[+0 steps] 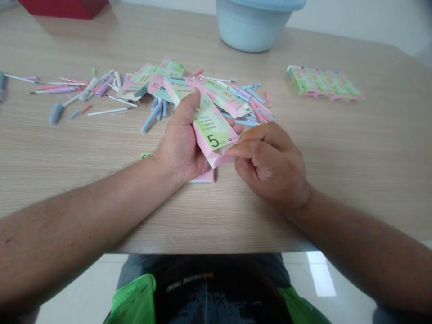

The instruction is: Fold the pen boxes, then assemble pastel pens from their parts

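My left hand (184, 139) is wrapped round a pink and green pen box (211, 123) marked with a large 5, its thumb on the upper face. The near end of the box shows a loose flap. At that end, my right hand (272, 162) is closed, with its thumb and forefinger at the flap; whether they pinch it or only touch it is hard to see. Under my left hand, another pink and green carton (202, 176) lies on the table, mostly hidden. More cartons (145, 77) lie just beyond, on top of pens and pen parts.
Loose pen parts (97, 85) in blue, pink, purple and white spread across the left and middle of the table (337, 171). A row of pink and green boxes (326, 84) lies at the right. Behind stand a light blue basin (254, 27) and a red box (67, 8).
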Motion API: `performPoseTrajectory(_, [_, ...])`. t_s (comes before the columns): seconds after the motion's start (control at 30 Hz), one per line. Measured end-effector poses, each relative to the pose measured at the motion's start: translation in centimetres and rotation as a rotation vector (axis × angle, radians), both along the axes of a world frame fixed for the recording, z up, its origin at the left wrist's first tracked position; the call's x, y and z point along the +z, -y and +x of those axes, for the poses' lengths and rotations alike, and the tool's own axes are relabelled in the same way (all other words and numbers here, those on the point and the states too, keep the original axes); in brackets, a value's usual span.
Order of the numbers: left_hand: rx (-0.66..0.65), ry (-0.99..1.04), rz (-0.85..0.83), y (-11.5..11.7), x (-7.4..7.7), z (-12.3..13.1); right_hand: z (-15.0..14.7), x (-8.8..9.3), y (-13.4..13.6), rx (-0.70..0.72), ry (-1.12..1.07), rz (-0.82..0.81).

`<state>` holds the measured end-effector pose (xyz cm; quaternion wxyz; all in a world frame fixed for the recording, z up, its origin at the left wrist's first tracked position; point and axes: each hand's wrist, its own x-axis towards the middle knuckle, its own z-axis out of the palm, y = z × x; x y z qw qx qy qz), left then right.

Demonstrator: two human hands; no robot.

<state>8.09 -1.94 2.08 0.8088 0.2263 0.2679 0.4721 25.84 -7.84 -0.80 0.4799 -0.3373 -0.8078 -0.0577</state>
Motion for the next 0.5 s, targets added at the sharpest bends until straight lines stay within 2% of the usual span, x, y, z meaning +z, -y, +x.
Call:
performPoseTrajectory(0.23, [0.037, 0.041, -0.035, -0.22, 0.14, 0.14, 0.09, 0.53, 0.03, 0.031, 0.065, 0.054])
performPoseTrajectory(0.5, [0.040, 0.034, -0.005, 0.41, 0.88, 0.59, -0.07, 0.69, -0.09, 0.030, 0.082, 0.031])
